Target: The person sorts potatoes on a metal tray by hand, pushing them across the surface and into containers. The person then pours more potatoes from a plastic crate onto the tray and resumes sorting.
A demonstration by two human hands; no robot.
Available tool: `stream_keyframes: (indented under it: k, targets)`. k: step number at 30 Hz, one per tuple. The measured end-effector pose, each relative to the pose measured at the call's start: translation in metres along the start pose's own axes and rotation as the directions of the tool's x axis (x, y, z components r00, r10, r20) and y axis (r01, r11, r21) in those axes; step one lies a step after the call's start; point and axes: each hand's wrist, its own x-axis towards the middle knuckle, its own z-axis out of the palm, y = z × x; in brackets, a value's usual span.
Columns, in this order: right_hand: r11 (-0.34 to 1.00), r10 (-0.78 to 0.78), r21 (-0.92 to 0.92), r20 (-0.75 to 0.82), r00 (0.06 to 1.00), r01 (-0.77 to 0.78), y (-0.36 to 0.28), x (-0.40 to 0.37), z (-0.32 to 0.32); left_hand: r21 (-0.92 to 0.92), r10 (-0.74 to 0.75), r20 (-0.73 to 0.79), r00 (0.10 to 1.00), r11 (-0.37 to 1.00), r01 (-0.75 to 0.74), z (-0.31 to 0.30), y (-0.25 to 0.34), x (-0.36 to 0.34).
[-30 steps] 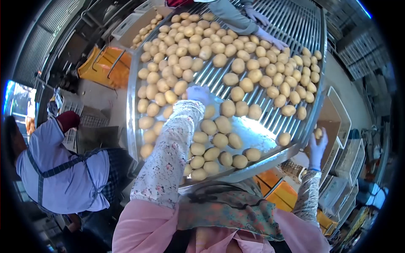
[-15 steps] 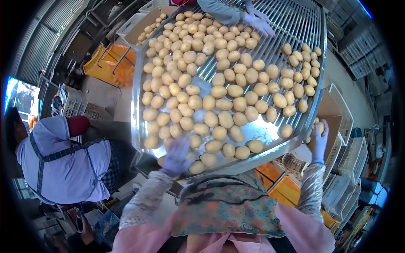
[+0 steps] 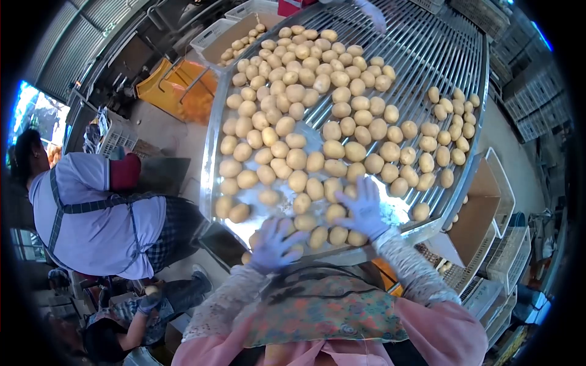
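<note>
Pale potatoes [image 3: 296,160] lie in a broad single layer on a metal sorting table [image 3: 211,174] with a barred roller section. My left hand [image 3: 276,246], in a thin light purple glove, is over the table's near edge with fingers apart, touching or just above several potatoes. To its right, my right hand [image 3: 365,210], gloved alike, reaches over the potatoes with its fingers spread. A potato [image 3: 335,213] lies beside its thumb side. Neither hand is closed around anything, though what is under the palms is hidden.
Across the table is another person's gloved hand [image 3: 371,14]. A person in an apron [image 3: 101,213] stands at the left; another person crouches lower left. A cardboard-lined crate [image 3: 479,213] stands against the right side. An orange container [image 3: 177,91] is at the left.
My right hand has left the crate at the right and come over the potatoes on the table. My left hand has shifted slightly. The co-worker's hand across the table has drawn back.
</note>
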Motion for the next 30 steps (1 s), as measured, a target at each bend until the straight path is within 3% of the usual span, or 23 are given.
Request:
stream_keyframes:
  k: [2,4,5,7,8,9,10,11,12,14,15,16,17,18,19,20,21,22,24,26,28,29,30]
  targets:
    - [1.000,-0.024,0.002,0.044,0.999,0.024,-0.035,0.004,0.019,0.023,-0.300,-0.123,0.946,0.952,0.305,-0.007,-0.031,-0.020]
    - [0.969,-0.241,0.060,0.049,0.969,0.238,-0.057,0.018,0.034,0.141,-0.462,-0.327,0.824,0.839,0.526,-0.003,-0.064,-0.016]
    - [0.970,-0.242,0.050,0.047,0.969,0.240,-0.053,0.028,0.040,0.110,-0.524,-0.358,0.773,0.798,0.592,0.002,-0.075,-0.003]
    - [0.842,-0.470,0.267,-0.060,0.881,0.468,-0.039,0.061,0.045,-0.023,-0.553,-0.381,0.740,0.806,0.591,0.037,-0.046,0.034]
    - [0.842,-0.377,0.428,0.029,0.926,0.329,-0.023,0.082,0.033,-0.151,-0.590,-0.394,0.705,0.798,0.584,0.054,-0.021,0.055]
    - [0.807,-0.292,0.565,0.134,0.947,0.169,0.001,0.105,0.019,-0.007,-0.517,-0.293,0.804,0.842,0.539,0.056,0.010,0.069]
    - [0.811,-0.063,0.570,-0.139,0.988,0.132,0.028,0.122,0.022,0.133,-0.442,-0.172,0.880,0.875,0.466,0.047,0.039,0.074]
    - [0.838,-0.011,0.532,-0.209,0.978,0.123,0.047,0.149,-0.010,0.010,-0.302,-0.167,0.939,0.951,0.308,0.038,0.053,0.071]
    - [0.944,0.091,0.328,-0.181,0.979,-0.027,0.064,0.168,-0.038,-0.111,-0.153,-0.182,0.971,0.985,0.135,0.034,0.061,0.069]
    - [0.980,0.078,-0.164,-0.202,0.976,-0.112,0.123,0.188,-0.036,-0.086,-0.049,-0.143,0.988,0.996,0.037,0.035,0.039,0.055]
    - [0.979,0.083,-0.166,-0.206,0.975,-0.118,0.132,0.198,-0.039,-0.065,0.064,-0.111,0.992,0.995,-0.071,0.034,0.024,0.049]
    - [0.977,0.202,-0.069,0.019,0.979,-0.201,0.139,0.210,-0.041,-0.038,-0.076,-0.131,0.988,0.997,0.072,0.003,0.022,0.050]
    - [0.953,0.288,0.012,0.255,0.923,-0.301,0.141,0.216,-0.040,-0.182,-0.209,-0.208,0.956,0.968,0.172,-0.002,0.002,0.048]
    - [0.951,0.295,0.014,0.254,0.921,-0.309,0.140,0.218,-0.035,-0.031,-0.306,-0.276,0.911,0.950,0.309,-0.005,-0.012,0.045]
    - [0.958,0.257,0.044,0.299,0.919,-0.282,0.135,0.216,-0.026,-0.059,-0.444,-0.246,0.862,0.894,0.444,-0.008,-0.035,0.042]
    - [0.964,0.215,0.075,0.342,0.915,-0.255,0.127,0.213,-0.018,-0.013,-0.504,-0.358,0.786,0.844,0.536,-0.001,-0.063,0.038]
    - [0.961,0.195,0.128,0.316,0.928,-0.245,0.114,0.207,-0.010,0.195,-0.532,-0.307,0.789,0.777,0.599,0.016,-0.096,0.029]
    - [0.956,0.178,0.178,0.288,0.941,-0.235,0.101,0.196,-0.002,-0.022,-0.672,-0.375,0.639,0.695,0.718,0.003,-0.090,0.054]
    - [0.939,0.051,0.319,0.230,0.972,-0.125,0.087,0.172,0.008,0.029,-0.721,-0.259,0.643,0.660,0.751,0.054,-0.076,0.087]
    - [0.835,0.139,0.541,-0.030,0.990,-0.101,0.068,0.128,-0.030,-0.017,-0.542,-0.315,0.779,0.824,0.566,0.040,0.001,0.122]
    - [0.600,0.412,0.751,0.004,0.911,-0.275,0.080,0.071,-0.070,-0.042,-0.532,-0.249,0.809,0.841,0.540,0.030,0.033,0.125]
    - [0.671,0.546,0.697,-0.233,0.805,-0.253,0.112,0.029,-0.064,-0.033,-0.265,-0.086,0.960,0.964,0.263,0.019,0.036,0.121]
    - [0.581,0.697,0.782,-0.334,0.635,-0.227,0.111,0.005,-0.100,-0.070,0.044,0.075,0.996,0.997,-0.038,0.012,0.032,0.116]
